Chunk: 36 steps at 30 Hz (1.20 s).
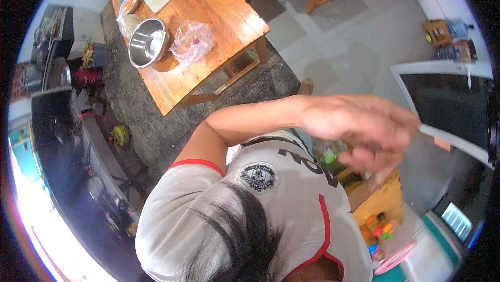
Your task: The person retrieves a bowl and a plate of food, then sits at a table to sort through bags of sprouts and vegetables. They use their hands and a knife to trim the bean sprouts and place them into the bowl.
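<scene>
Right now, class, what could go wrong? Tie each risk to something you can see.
The metal bowl sits close to the edge of the wooden table, so a bump might tip it off. Loose hair hangs over the white shirt and could block the view downward. The left hand hides part of what lies beneath, so something there could get knocked.

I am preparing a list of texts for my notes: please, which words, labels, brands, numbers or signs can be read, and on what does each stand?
"UNITED": on the crest of the white shirt.
"MANCHES": same crest, remaining letters unclear.
Black chest lettering: distorted, not surely readable.
Blue-and-red item, pale panel: any print too blurred to read.
</scene>
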Each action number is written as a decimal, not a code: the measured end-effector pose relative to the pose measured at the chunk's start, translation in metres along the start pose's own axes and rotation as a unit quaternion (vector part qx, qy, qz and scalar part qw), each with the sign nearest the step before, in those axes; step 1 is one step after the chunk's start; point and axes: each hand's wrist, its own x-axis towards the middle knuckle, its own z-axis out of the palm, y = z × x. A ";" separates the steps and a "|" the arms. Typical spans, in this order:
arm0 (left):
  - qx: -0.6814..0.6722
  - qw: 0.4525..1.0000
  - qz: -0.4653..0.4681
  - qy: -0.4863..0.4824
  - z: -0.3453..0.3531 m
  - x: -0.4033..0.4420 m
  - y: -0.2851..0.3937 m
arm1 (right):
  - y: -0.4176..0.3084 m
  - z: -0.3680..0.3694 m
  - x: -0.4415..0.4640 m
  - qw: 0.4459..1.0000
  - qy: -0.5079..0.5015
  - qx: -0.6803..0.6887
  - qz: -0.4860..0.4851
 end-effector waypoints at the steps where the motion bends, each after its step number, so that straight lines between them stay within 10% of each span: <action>1: 0.044 0.998 0.007 0.053 -0.027 0.015 -0.001 | -0.003 0.006 0.031 1.000 -0.021 0.013 0.007; 4: 0.422 0.872 -0.008 0.248 -0.109 0.063 -0.003 | -0.064 0.065 0.107 0.987 -0.087 0.134 0.016; 7: 0.763 0.523 0.242 0.292 -0.177 0.119 -0.003 | -0.103 0.146 0.154 0.948 -0.218 0.229 -0.017; 13: 0.788 0.558 0.041 0.256 -0.279 0.118 0.005 | -0.173 0.228 0.239 0.588 -0.440 0.566 0.375; 15: 0.879 0.409 -0.049 0.240 -0.283 0.091 0.031 | -0.206 0.243 0.292 0.690 -0.427 0.523 0.261; 17: 0.830 0.373 -0.307 0.280 -0.328 0.051 0.015 | -0.239 0.258 0.329 0.767 -0.396 0.484 0.147; 20: 0.598 0.620 -0.339 0.379 -0.382 0.048 0.039 | -0.258 0.298 0.352 0.864 -0.354 0.349 -0.083; 22: 0.277 0.820 -0.066 0.497 -0.388 0.077 0.074 | -0.245 0.359 0.323 0.864 -0.346 0.161 -0.327; 25: -0.059 0.893 0.160 0.416 -0.416 0.081 0.137 | -0.213 0.426 0.320 0.759 -0.301 -0.038 -0.576; 27: -0.162 0.893 0.219 0.360 -0.418 0.068 0.184 | -0.185 0.449 0.371 0.734 -0.276 -0.078 -0.615; 29: -0.226 0.863 0.266 0.365 -0.377 0.059 0.250 | -0.162 0.459 0.415 0.855 -0.371 -0.155 -0.327; 31: -0.113 0.878 0.334 0.323 -0.356 0.045 0.302 | -0.089 0.464 0.503 0.748 -0.502 -0.424 -0.095; 36: 0.274 0.644 0.313 0.642 -0.368 0.034 0.343 | -0.051 0.497 0.574 0.780 -0.565 -0.269 0.002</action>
